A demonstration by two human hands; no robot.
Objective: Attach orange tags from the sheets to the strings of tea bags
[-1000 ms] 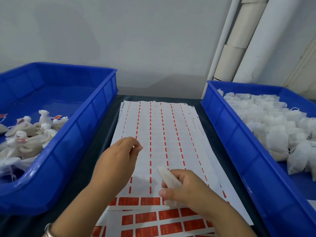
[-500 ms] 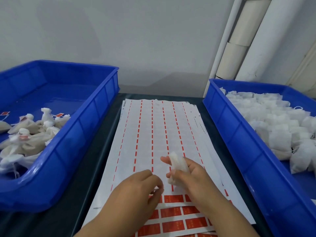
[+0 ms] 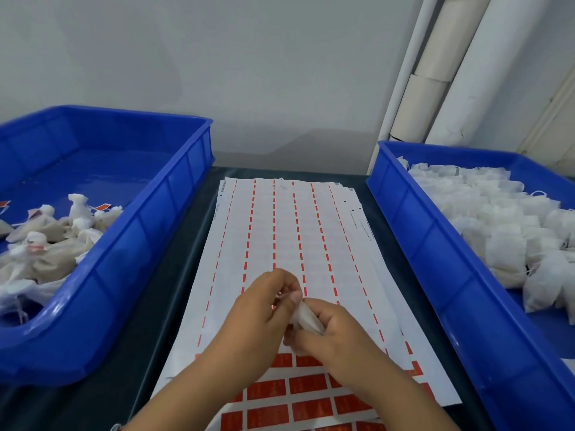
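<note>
Left hand: the left hand [image 3: 261, 318] was over the near half of the sheets, fingers curled, fingertips pinched together against the top of the tea bag; a small trace of orange showed at the pinch, too small to identify.
Right hand: the right hand [image 3: 329, 331] was touching the left hand, fingers curled round the small white paper tea bag [image 3: 306, 317].
Tea bag in work: it was held above the sheets, near the tabletop's front edge, tilted with its upper end toward the left fingertips; its string could not be made out.
Tag sheets: the stack of white paper sheets with orange rectangular tags [image 3: 289, 244] lay along the middle of the dark tabletop [image 3: 174, 275], from the back edge to the front edge. The far part showed only thin orange strips between peeled rows; full orange tags [image 3: 308, 384] remained at the near end.
Left bin: the blue plastic tray on the left edge [image 3: 161, 231] held tied white tea bags with orange tags [image 3: 46, 241], bunched in its near left part.
Right bin: the blue plastic tray on the right edge [image 3: 435, 262] held a pile of flat white untagged tea bags [image 3: 497, 225].
Background: white pipes [image 3: 435, 73] stood against the grey wall behind the back right corner.
</note>
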